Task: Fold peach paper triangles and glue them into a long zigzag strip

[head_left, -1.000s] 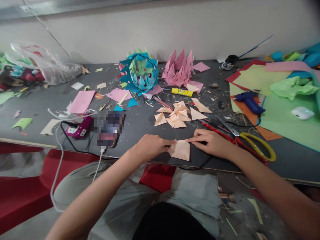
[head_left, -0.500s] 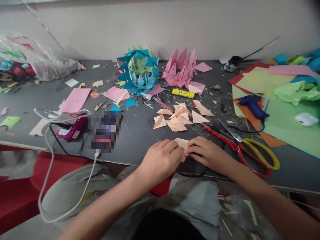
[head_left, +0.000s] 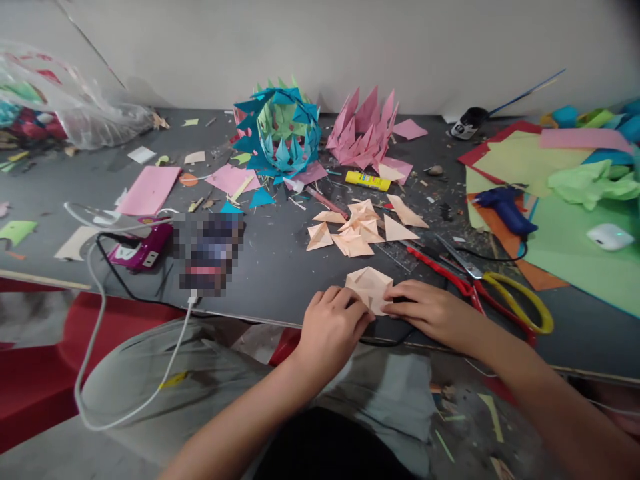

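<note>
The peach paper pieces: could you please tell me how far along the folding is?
Done: a pile of folded peach pieces lies loose on the table. In hand: the left hand and right hand press one more piece at its near edge. Left, probably: joining them, as in the blue ball and pink crown.

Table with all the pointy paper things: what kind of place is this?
Probably a paper-craft workbench. Coloured paper sheets lie on the grey table beside scissors and a blue glue gun, and a spiky blue folded paper ball stands at the back.
</note>
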`<act>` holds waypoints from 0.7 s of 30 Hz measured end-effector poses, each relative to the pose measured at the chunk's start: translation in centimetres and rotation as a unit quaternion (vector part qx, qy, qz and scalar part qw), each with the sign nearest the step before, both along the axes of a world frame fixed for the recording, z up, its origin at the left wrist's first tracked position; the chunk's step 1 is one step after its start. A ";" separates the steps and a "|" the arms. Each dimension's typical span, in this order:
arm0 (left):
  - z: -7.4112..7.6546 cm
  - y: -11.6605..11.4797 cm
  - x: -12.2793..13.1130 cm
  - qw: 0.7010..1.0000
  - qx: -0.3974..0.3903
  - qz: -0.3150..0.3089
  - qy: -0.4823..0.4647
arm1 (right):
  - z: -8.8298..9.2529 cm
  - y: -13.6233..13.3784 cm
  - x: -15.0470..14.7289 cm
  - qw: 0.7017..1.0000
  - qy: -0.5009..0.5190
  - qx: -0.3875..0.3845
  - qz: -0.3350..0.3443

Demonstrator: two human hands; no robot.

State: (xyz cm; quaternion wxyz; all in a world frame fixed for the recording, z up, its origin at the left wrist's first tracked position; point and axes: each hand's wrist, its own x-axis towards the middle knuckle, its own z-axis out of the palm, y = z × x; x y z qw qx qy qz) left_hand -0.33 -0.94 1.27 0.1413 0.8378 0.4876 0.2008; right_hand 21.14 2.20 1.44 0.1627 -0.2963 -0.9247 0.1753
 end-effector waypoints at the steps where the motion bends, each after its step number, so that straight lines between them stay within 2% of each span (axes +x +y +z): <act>1: -0.2 0.0 0.2 1.000 0.003 -0.004 -0.006 | 0.0 -0.1 0.0 1.000 0.001 -0.003 -0.004; 6: -1.0 0.5 0.4 0.998 -0.004 -0.038 -0.058 | -0.1 -0.2 -0.2 0.997 0.030 -0.052 -0.042; 13: -0.8 0.7 1.0 0.989 -0.066 0.022 -0.130 | 0.2 -0.1 -0.7 0.980 0.076 -0.136 -0.128; 21: -0.4 0.8 1.2 0.982 -0.094 0.047 -0.155 | 0.7 0.2 -1.4 0.972 0.058 -0.152 -0.168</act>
